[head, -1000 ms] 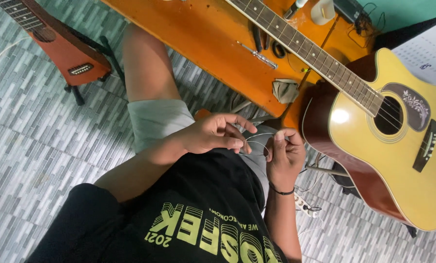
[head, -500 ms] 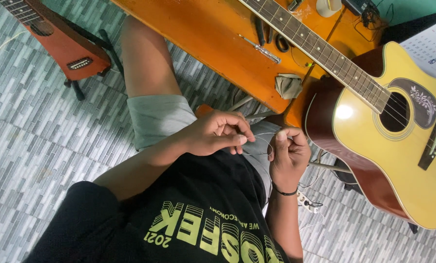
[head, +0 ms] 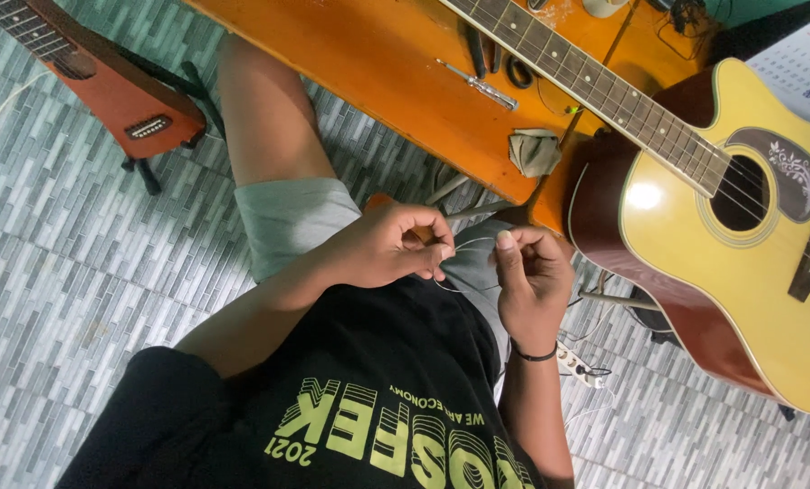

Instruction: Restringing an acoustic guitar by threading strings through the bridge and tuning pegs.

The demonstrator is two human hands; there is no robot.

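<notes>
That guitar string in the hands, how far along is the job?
Done: the yellow acoustic guitar lies on the orange table, tools beside it. In hand: the left hand and right hand pinch a thin wire string over the lap. Left: that string is not yet on the guitar.

Orange wooden table (head: 378,68): yellow-topped acoustic guitar (head: 740,244) lies with its neck across it, body hanging past the edge. Also on top: slim metal screwdriver (head: 477,84), dark-handled pliers (head: 495,65), crumpled grey-green cloth (head: 533,151) at the edge. Grey patterned tile floor (head: 52,272): white power strip (head: 579,365).
</notes>
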